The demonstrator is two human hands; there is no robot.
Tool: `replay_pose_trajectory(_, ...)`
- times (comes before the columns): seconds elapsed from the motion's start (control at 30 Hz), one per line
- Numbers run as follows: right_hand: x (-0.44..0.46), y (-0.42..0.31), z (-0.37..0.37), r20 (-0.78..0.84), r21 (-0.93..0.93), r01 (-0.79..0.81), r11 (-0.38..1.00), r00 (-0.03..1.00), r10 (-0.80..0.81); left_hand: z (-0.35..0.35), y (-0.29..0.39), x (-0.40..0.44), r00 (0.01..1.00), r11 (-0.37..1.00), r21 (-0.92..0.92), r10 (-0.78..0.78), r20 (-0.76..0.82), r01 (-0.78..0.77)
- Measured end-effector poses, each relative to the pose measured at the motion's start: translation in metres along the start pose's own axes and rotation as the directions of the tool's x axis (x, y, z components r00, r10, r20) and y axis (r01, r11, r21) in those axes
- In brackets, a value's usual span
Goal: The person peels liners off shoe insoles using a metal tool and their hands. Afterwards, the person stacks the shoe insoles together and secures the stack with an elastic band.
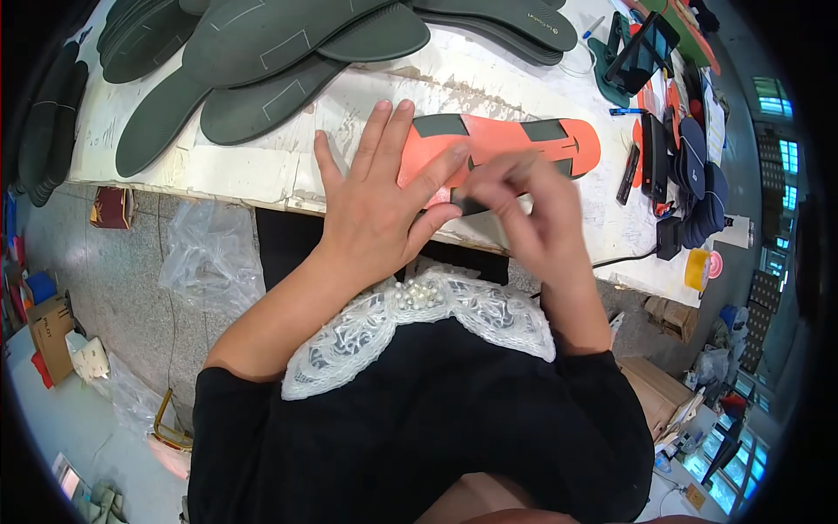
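**Template half under a spread left hand, right hand busy at its near edge**

So the template (497,131) sits just right of the left hand (371,205), which is splayed flat with the index finger on it, gripping nothing. The right hand (537,210) is curled over the template's near side, looks like a pinch, but it's blurry and I can't tell if it's closed on anything.

Dark stuff shows through the cut-outs, I'd guess an insole (541,130) underneath.

Progress-wise: the marked insoles (244,44) beyond the left hand already have white corner lines, so I'd call those done. The one under the template shows no lines I can make out, so probably unfinished. No clue how many are left, the pile overlaps too much.
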State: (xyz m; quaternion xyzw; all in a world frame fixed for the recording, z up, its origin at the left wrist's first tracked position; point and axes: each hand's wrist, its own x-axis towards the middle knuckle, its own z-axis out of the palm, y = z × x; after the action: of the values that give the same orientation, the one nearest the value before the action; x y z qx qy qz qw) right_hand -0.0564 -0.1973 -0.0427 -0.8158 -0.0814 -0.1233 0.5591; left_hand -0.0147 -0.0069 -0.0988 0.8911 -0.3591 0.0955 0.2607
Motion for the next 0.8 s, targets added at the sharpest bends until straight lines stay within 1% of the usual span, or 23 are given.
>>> replay_pose_trajectory(0.03,-0.007,0.002,-0.002,0.162,-0.16,0.107,0.981,0.984,-0.081,0.001,0.0,0.0,1.0,1.0,-0.007,0.006,0.0,-0.006)
replay_pose_trajectory(0.07,-0.011,0.001,-0.001,0.16,-0.16,0.102,0.982,0.984,-0.076,0.001,0.0,0.0,1.0,1.0,-0.009,0.007,0.004,-0.007)
replay_pose_trajectory(0.2,-0.02,-0.001,0.001,-0.031,0.03,-0.122,0.992,0.992,0.122,0.001,-0.002,0.0,1.0,1.0,0.0,0.006,0.005,-0.006)
replay_pose_trajectory(0.23,-0.021,0.0,-0.002,-0.032,0.029,-0.121,0.992,0.992,0.122,0.001,-0.002,0.0,1.0,1.0,0.0,0.007,0.004,-0.007)
replay_pose_trajectory(0.37,-0.03,0.008,-0.028,-0.052,-0.131,-0.038,0.991,0.998,0.031,0.005,-0.001,0.001,0.999,0.999,0.031,0.016,-0.046,-0.014)
replay_pose_trajectory(0.43,-0.032,0.006,-0.034,0.073,-0.147,0.016,0.989,0.997,-0.006,0.002,-0.003,0.001,0.998,0.999,0.038,0.038,-0.044,-0.037)
replay_pose_trajectory(0.47,-0.032,0.007,-0.038,0.063,-0.153,0.017,0.988,0.998,-0.007,-0.001,-0.005,0.001,0.997,0.997,0.045,0.057,-0.044,-0.055)
replay_pose_trajectory(0.5,-0.03,0.012,-0.046,-0.15,0.01,0.0,1.0,0.989,0.001,-0.004,-0.008,0.003,0.996,0.996,0.052,0.077,-0.046,-0.075)
replay_pose_trajectory(0.53,-0.028,0.017,-0.055,-0.354,0.17,0.023,0.985,0.934,0.039,-0.008,-0.011,0.006,0.994,0.994,0.058,0.1,-0.049,-0.097)
replay_pose_trajectory(0.57,-0.025,0.028,-0.074,-0.443,0.19,0.072,0.979,0.896,0.02,-0.019,-0.017,0.015,0.975,0.982,0.126,0.161,-0.152,-0.143)
replay_pose_trajectory(0.6,-0.022,0.04,-0.09,-0.53,0.205,0.119,0.972,0.848,0.008,-0.036,-0.028,0.026,0.958,0.974,0.162,0.19,-0.217,-0.156)
replay_pose_trajectory(0.63,-0.019,0.048,-0.094,-0.545,0.195,0.118,0.974,0.838,0.007,-0.047,-0.052,0.036,0.94,0.968,0.225,0.179,-0.29,-0.114)
replay_pose_trajectory(0.67,-0.015,0.055,-0.098,-0.589,0.312,0.064,0.948,0.796,0.14,-0.058,-0.074,0.044,0.915,0.957,0.284,0.171,-0.365,-0.065)
replay_pose_trajectory(0.7,-0.014,0.059,-0.1,-0.611,0.431,0.024,0.902,0.743,0.272,-0.073,-0.08,0.052,0.916,0.916,0.392,0.083,-0.393,0.086)
replay_pose_trajectory(0.73,-0.018,0.06,-0.1,-0.621,0.427,0.03,0.904,0.736,0.269,-0.087,-0.092,0.054,0.89,0.954,0.283,0.043,-0.455,0.098)
replay_pose_trajectory(0.77,-0.022,0.061,-0.1,-0.587,0.461,0.019,0.887,0.756,0.289,-0.095,-0.099,0.055,0.861,0.98,0.172,-0.003,-0.508,0.104)
replay_pose_trajectory(0.8,-0.024,0.063,-0.101,-0.553,0.494,0.01,0.87,0.775,0.305,-0.093,-0.092,0.054,0.861,0.981,0.173,0.01,-0.509,0.091)
